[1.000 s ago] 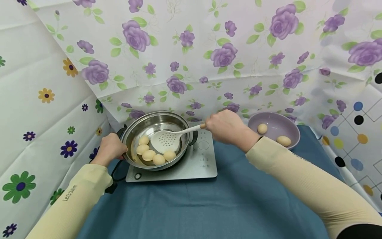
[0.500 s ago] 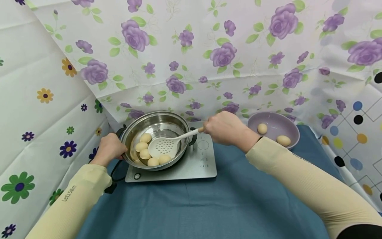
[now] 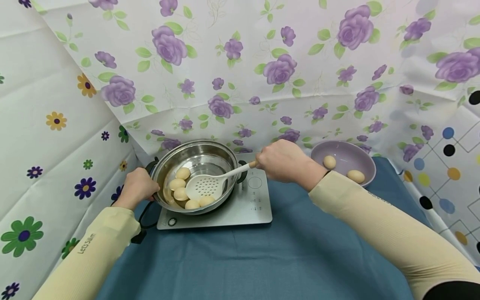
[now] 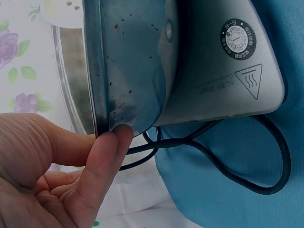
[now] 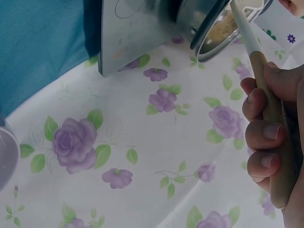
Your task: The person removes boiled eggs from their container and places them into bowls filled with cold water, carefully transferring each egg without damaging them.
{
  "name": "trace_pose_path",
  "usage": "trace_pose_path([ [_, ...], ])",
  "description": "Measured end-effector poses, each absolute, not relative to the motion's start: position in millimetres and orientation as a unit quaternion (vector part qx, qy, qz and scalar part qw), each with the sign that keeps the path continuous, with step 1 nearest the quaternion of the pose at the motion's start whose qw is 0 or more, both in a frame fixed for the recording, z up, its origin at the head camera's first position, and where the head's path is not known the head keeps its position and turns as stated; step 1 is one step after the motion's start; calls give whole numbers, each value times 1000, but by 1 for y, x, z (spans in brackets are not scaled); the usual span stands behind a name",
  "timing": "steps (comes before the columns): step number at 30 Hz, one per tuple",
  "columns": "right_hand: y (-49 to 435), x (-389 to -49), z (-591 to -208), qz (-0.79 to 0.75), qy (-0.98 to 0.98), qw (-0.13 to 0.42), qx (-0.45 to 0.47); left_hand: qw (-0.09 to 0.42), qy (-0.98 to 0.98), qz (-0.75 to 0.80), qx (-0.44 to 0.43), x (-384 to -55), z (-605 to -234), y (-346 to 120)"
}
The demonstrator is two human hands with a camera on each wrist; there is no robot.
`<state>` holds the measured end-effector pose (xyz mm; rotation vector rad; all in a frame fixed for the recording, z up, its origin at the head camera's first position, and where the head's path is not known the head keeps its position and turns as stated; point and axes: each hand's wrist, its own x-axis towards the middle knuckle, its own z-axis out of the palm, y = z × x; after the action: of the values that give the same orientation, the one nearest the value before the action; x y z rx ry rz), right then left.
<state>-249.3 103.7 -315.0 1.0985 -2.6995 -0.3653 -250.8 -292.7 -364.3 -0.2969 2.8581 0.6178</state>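
A steel pot [image 3: 210, 150] stands on a flat silver induction cooker [image 3: 258, 212]. Several pale eggs [image 3: 178, 184] lie along its left and front side. My left hand [image 3: 137, 187] pinches the pot's rim between thumb and fingers, as the left wrist view [image 4: 95, 161] shows. With my right hand [image 3: 279, 160] I grip the wooden handle of a white slotted spoon [image 3: 205, 186]; the fingers wrap round that handle [image 5: 273, 114] in the right wrist view. The spoon's perforated head is inside the pot, beside the eggs and partly over those at the front.
To the right stands a purple bowl [image 3: 346, 154] with two eggs [image 3: 355, 176] in it. A black cord [image 4: 204, 147] loops beside the cooker's left edge. Blue cloth [image 3: 240, 258] covers the table, and a flowered sheet [image 3: 240, 104] hangs behind.
The slotted spoon's head has shifted left and toward the front of the pot, and the eggs have moved left with it. My left hand stays at the rim.
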Motion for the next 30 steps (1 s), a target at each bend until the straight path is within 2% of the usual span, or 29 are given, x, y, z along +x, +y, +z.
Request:
trace_pose_path([
  [30,115,-256,-310,-17,-960,-50,274,103,968,204,-108,-249,-362,-289],
])
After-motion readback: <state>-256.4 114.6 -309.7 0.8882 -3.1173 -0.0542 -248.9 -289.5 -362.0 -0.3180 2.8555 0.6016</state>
